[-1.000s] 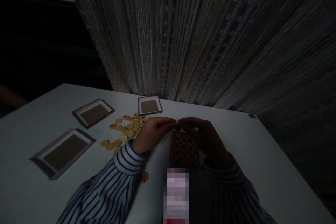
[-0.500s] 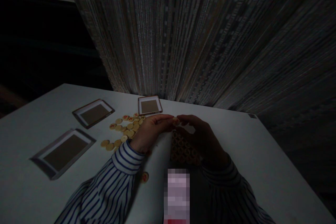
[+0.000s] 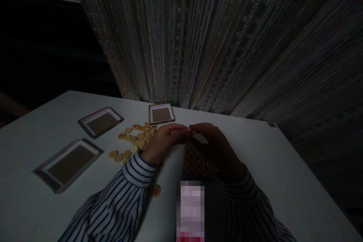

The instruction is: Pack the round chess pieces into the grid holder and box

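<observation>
My left hand [image 3: 163, 141] and my right hand [image 3: 219, 147] meet above the table, fingertips pinched around one round wooden Chinese chess piece [image 3: 190, 132] with a red mark. Below my right hand, a block of similar pieces in close rows [image 3: 195, 162] lies in shadow, partly covered by that hand. Loose pale pieces [image 3: 141, 143] spread beyond my left wrist, some with red characters on top. A single red-marked piece [image 3: 156, 190] sits beside my left sleeve.
Three shallow rectangular trays with raised rims stand on the white table [image 3: 283, 181]: a large one [image 3: 70, 164] at left, another [image 3: 101, 121] behind it, a smaller one [image 3: 162, 114] at the back. A string curtain [image 3: 181, 45] hangs along the far edge.
Both hands have stayed nearly in place. My right fingers have closed in slightly toward the left fingertips, around the piece.
</observation>
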`<state>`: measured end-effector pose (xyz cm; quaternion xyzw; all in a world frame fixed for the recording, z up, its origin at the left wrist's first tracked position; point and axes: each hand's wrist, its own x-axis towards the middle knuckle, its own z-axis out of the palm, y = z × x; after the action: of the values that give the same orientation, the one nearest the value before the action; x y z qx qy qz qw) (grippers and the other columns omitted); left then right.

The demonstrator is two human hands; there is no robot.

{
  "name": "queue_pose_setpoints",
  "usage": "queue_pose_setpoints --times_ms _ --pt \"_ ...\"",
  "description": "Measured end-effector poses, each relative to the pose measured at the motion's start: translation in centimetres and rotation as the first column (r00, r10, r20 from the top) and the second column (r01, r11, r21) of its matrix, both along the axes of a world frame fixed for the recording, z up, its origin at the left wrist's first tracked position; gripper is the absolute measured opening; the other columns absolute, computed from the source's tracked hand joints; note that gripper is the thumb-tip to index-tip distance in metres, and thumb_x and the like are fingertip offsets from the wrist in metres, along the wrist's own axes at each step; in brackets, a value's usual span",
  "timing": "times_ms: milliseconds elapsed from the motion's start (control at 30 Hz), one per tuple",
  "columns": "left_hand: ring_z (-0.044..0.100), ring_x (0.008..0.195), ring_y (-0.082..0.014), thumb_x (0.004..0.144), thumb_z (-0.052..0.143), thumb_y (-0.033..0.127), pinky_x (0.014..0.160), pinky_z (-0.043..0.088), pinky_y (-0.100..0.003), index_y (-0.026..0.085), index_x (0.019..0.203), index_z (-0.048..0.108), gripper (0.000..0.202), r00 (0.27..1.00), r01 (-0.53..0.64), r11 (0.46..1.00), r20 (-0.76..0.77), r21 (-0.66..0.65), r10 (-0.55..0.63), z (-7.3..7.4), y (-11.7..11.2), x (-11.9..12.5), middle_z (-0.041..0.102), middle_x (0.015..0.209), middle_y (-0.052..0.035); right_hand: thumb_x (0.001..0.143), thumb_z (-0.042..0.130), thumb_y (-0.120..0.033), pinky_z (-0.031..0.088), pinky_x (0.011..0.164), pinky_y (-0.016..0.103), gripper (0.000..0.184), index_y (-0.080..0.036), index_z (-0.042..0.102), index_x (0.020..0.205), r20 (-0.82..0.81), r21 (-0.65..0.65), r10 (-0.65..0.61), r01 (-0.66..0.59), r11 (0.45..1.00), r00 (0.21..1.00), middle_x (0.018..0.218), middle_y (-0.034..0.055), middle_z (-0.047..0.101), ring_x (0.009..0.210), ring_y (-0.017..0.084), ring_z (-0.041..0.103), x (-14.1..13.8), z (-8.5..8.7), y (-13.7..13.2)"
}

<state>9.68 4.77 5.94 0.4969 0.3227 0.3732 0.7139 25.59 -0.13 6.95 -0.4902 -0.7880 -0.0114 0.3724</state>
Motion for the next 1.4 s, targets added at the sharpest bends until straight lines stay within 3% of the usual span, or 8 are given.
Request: queue_pose_setpoints --times_ms 267,533,700,800,1000,1167,1400 --pt "0.063 0.072 -0.0109 0.068 0.069 0.025 0.074 0.050 -0.026 0.012 0.084 0.065 0.020 1.000 -0.015 0.999 0.018 -0.040 0.016 -0.4 -0.2 0.1 0.071 0.082 -0.0044 0.081 0.058 -0.026 0.044 0.075 0.035 0.022 -0.019 0.058 0.101 0.084 -0.014 -0.024 0.026 1.000 0.996 0.094 0.0079 0.065 0.088 0.021 0.058 0.2 0.0 0.0" --pt "0.065 0.074 -0.0147 0.060 0.075 0.034 0.074 0.051 -0.029 0.012 0.080 0.065 0.031 0.999 -0.040 0.998 -0.002 -0.044 0.039 -0.2 -0.9 0.0 0.071 0.079 -0.0048 0.082 0.055 -0.026 0.043 0.073 0.033 0.019 -0.018 0.060 0.099 0.100 -0.075 0.004 0.004 0.997 0.995 0.093 0.0079 0.067 0.084 0.019 0.059 0.2 -0.1 0.1" --pt "0.065 0.074 -0.0156 0.059 0.075 0.035 0.076 0.050 -0.030 0.012 0.082 0.063 0.034 0.997 -0.075 0.997 -0.025 -0.003 0.075 -0.6 -1.2 -0.5 0.071 0.076 -0.0044 0.080 0.057 -0.024 0.043 0.074 0.033 0.018 -0.017 0.061 0.097 0.129 -0.136 0.032 -0.015 0.991 0.991 0.092 0.0072 0.067 0.084 0.019 0.059 0.3 0.1 0.0" --pt "0.065 0.072 -0.0151 0.061 0.073 0.033 0.075 0.049 -0.030 0.012 0.083 0.063 0.031 0.988 -0.124 0.989 -0.087 0.085 0.131 -1.3 -1.2 -0.9 0.070 0.074 -0.0039 0.081 0.055 -0.020 0.044 0.075 0.034 0.018 -0.016 0.061 0.096 0.139 -0.120 0.030 -0.014 0.993 0.990 0.092 0.0082 0.067 0.084 0.019 0.059 0.2 0.2 -0.1" --pt "0.064 0.075 -0.0165 0.071 0.063 0.032 0.072 0.050 -0.030 0.013 0.086 0.065 0.024 0.928 -0.154 0.907 -0.257 0.392 0.269 -3.3 -1.4 -1.6 0.069 0.080 -0.0061 0.083 0.051 -0.020 0.046 0.070 0.031 0.016 -0.017 0.062 0.094 0.161 -0.143 0.042 -0.018 0.990 0.986 0.088 0.0081 0.067 0.078 0.017 0.059 0.1 0.2 -0.4" --pt "0.064 0.078 -0.0172 0.077 0.057 0.031 0.072 0.051 -0.030 0.017 0.091 0.065 0.021 0.865 -0.050 0.804 -0.377 0.592 0.331 -4.4 -1.8 -2.0 0.070 0.084 -0.0060 0.080 0.056 -0.022 0.046 0.069 0.032 0.020 -0.018 0.062 0.098 0.233 -0.233 0.051 0.005 0.972 0.971 0.088 0.0075 0.066 0.078 0.017 0.059 0.6 0.0 -0.5" --pt "0.065 0.083 -0.0184 0.080 0.052 0.025 0.078 0.050 -0.032 0.017 0.097 0.064 0.022 0.813 0.084 0.707 -0.459 0.702 0.359 -4.8 -2.3 -2.2 0.070 0.092 -0.0081 0.076 0.057 -0.016 0.048 0.071 0.034 0.018 -0.017 0.063 0.093 0.274 -0.342 0.137 -0.036 0.939 0.952 0.088 0.0085 0.065 0.081 0.019 0.059 1.1 -0.4 -0.5"
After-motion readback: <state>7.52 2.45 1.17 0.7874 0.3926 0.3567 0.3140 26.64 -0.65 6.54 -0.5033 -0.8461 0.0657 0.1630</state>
